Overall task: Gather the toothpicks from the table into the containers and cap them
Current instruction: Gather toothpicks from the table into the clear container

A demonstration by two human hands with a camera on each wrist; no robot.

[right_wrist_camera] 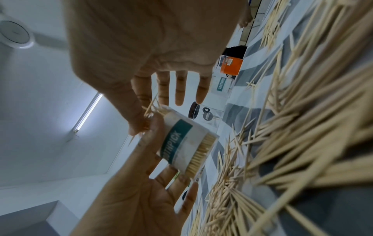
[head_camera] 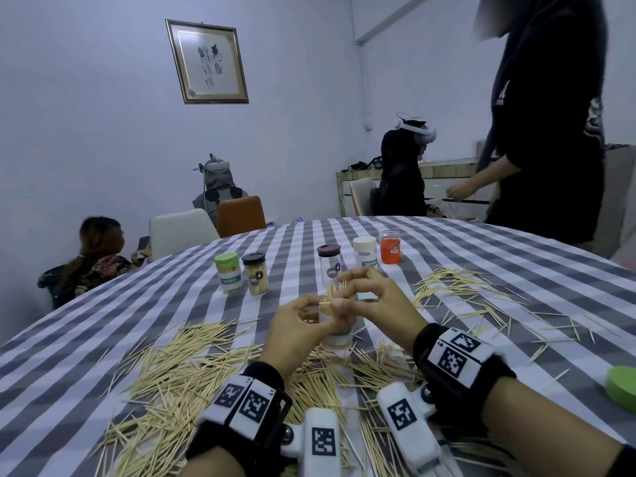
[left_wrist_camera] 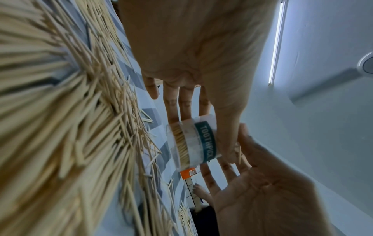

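Checked cloth in grey and white covers the surface (head_camera: pixel 481 256), and loose toothpicks (head_camera: pixel 179 370) lie thick along its near edge, with a thinner scatter (head_camera: pixel 457 287) toward the right edge. Pale walls close the room; a framed picture (head_camera: pixel 207 62) hangs on the far one, and a person in dark clothes (head_camera: pixel 547 132) stands at the far right corner of the surface. Others sit or stand beyond it.

Toward the far edge stand five capped containers: a green-lidded one (head_camera: pixel 228 273), a dark-lidded one (head_camera: pixel 255 273) full of picks, a clear one with a brown lid (head_camera: pixel 329 265), a white-lidded one (head_camera: pixel 365 253) and an orange one (head_camera: pixel 390 246). A green lid (head_camera: pixel 621 390) lies at the right edge.

Above the near pile the left hand (head_camera: pixel 296 333) has its grip curled round an open clear container (left_wrist_camera: pixel 193 142), tilted, with a teal band reading TOOTHPICK and picks packed in its bottom. The right hand (head_camera: pixel 375 297) pinches a small bunch of toothpicks (head_camera: pixel 331 294) between thumb and forefinger at the container's mouth, its other fingers (right_wrist_camera: pixel 180 89) held straight.
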